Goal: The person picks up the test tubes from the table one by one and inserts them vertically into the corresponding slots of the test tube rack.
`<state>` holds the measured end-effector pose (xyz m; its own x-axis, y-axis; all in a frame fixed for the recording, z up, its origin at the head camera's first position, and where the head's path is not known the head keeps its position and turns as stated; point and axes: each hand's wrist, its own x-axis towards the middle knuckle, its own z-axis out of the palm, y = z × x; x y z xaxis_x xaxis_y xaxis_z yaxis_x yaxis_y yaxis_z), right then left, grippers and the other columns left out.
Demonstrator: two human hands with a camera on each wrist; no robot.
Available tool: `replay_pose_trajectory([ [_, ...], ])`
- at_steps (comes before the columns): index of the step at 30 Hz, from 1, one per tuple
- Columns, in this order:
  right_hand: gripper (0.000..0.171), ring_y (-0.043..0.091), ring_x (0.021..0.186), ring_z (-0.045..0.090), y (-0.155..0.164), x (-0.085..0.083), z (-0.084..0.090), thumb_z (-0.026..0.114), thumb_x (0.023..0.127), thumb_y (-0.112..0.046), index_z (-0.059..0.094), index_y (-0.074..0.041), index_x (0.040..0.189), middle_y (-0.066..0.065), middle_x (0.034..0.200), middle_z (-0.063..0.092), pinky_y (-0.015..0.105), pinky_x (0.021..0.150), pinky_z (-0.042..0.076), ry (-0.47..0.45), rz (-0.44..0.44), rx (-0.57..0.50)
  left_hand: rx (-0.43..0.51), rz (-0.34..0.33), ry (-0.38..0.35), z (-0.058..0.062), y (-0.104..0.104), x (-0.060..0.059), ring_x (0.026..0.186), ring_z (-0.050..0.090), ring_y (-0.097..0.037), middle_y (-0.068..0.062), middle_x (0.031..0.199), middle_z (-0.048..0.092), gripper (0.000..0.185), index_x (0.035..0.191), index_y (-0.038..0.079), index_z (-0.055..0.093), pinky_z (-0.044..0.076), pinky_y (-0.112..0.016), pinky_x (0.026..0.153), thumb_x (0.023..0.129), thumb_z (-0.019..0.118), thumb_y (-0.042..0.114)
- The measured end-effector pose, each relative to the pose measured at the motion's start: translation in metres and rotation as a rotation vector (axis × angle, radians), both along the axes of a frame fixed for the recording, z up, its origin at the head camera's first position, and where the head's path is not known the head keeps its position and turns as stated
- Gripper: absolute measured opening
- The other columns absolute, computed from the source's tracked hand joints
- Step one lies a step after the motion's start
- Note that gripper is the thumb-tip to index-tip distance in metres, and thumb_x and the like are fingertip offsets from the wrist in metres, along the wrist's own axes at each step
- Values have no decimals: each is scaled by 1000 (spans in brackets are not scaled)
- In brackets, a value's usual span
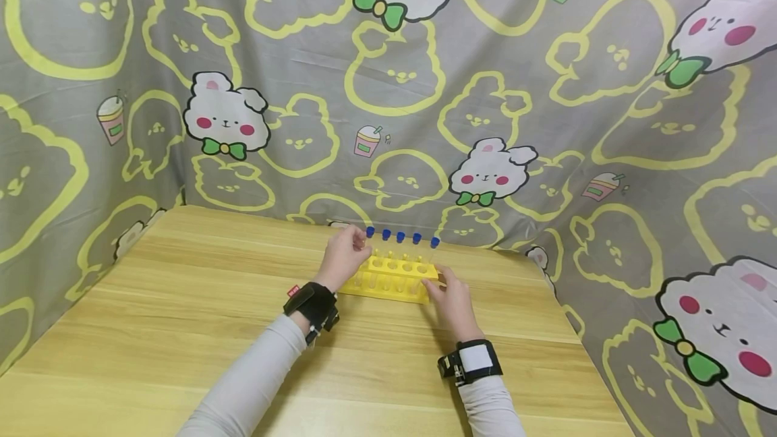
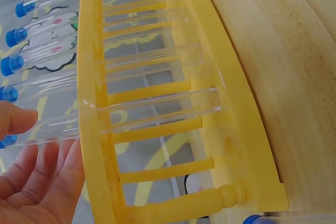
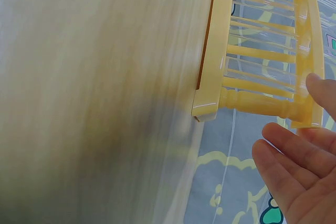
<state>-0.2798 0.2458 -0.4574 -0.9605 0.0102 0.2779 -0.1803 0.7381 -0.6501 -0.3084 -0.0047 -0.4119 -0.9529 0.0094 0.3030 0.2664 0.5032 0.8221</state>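
A yellow test tube rack (image 1: 393,266) stands on the wooden table, with several clear test tubes (image 2: 173,109) upright in its holes. Each tube has a blue cap (image 1: 400,237) at its top. At the rack's left end, my left hand (image 1: 346,256) has its thumb and fingers round the upper part of the end test tube (image 2: 55,127), just below the cap. My right hand (image 1: 452,299) holds the rack's right end. Its thumb (image 3: 320,90) lies against the top plate, one finger goes behind the plate, and the other fingers extend past the end.
Another blue-capped tube (image 2: 254,219) lies on the table beside the rack's left end, partly out of the left wrist view. The wooden table (image 1: 182,302) meets a grey patterned curtain (image 1: 315,73) at the back and sides.
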Motion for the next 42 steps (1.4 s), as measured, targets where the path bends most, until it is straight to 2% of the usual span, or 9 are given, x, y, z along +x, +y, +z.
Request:
replay_pose_trajectory([
  [8,55,39,108,66,0,0,-2,67,91,-27,50,-1,136,29,126,61,45,89,55,9,-7,-10,17,-1,13,1,-12,5,89,66,-23,-12,100,65,29,109,3,60,56,-36,81,85,71,14],
  [15,54,38,110,66,-2,-2,-2,66,92,-27,50,-1,136,27,126,62,44,90,55,-7,-5,-9,33,32,33,6,-42,19,91,66,-26,-16,103,67,30,111,4,60,56,-39,82,85,70,15],
  [20,55,38,111,65,-2,-2,-1,66,92,-27,49,-1,137,27,127,61,44,91,55,-12,-4,-15,-2,58,17,1,-66,25,91,65,-27,-16,101,66,28,109,3,60,55,-40,82,86,70,16],
  [23,55,39,111,65,0,-2,-1,66,92,-28,49,-1,137,28,127,60,44,91,55,-16,-5,-17,-33,69,-39,-6,-78,27,90,64,-26,-14,99,66,30,109,1,60,54,-38,80,85,69,17],
  [27,55,38,111,65,0,-2,0,66,92,-28,49,-1,137,28,127,60,44,90,55,-18,-11,-10,-111,47,-158,-17,-89,28,86,63,-27,-17,98,67,31,107,-2,61,53,-37,74,84,68,18],
  [32,56,39,110,65,0,-1,-1,67,92,-27,49,0,137,29,126,61,44,89,55,-3,-4,-6,-242,4,-276,-33,-93,25,75,60,-23,-15,90,67,25,92,-1,63,49,-32,64,84,71,22],
  [35,55,40,109,65,0,-1,-1,67,91,-26,49,1,136,30,126,60,44,88,55,3,0,-8,-247,-21,-370,-41,-92,24,59,54,-16,-7,70,63,22,74,6,59,42,-25,52,83,72,22],
  [38,56,40,110,65,0,-1,-2,67,91,-27,49,0,136,30,127,60,44,89,55,-3,-3,-12,-214,-42,-449,-46,-88,24,43,44,-10,2,51,52,34,58,13,49,34,-20,42,81,72,20],
  [42,55,40,111,65,0,-1,-1,66,92,-27,49,0,137,30,127,59,44,89,55,-10,-3,-13,-197,-54,-473,-49,-83,23,36,36,-7,6,41,41,42,49,16,42,30,-19,37,79,71,17],
])
